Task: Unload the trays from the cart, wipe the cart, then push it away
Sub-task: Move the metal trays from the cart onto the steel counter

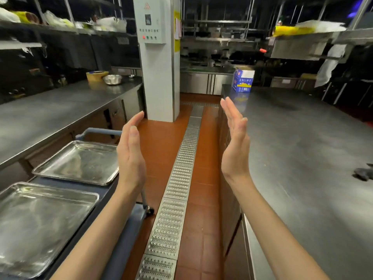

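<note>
Two steel trays lie on the blue cart [105, 190] at the lower left: a near tray [40, 223] and a far tray [78, 162]. The cart's handle [99, 131] shows at its far end. My left hand [131, 152] and my right hand [235, 142] are raised in front of me over the aisle, palms facing each other, fingers straight, holding nothing. The left hand hovers just right of the far tray. A dark grey cloth [363, 173] lies on the steel table at the right edge.
A long steel counter [50, 112] runs along the left with a bowl [112, 79] and a yellow board. A wide steel table [302, 148] fills the right, with a blue-and-white box [243, 80] at its far end. A floor drain grate [177, 178] and white pillar [159, 67] lie ahead.
</note>
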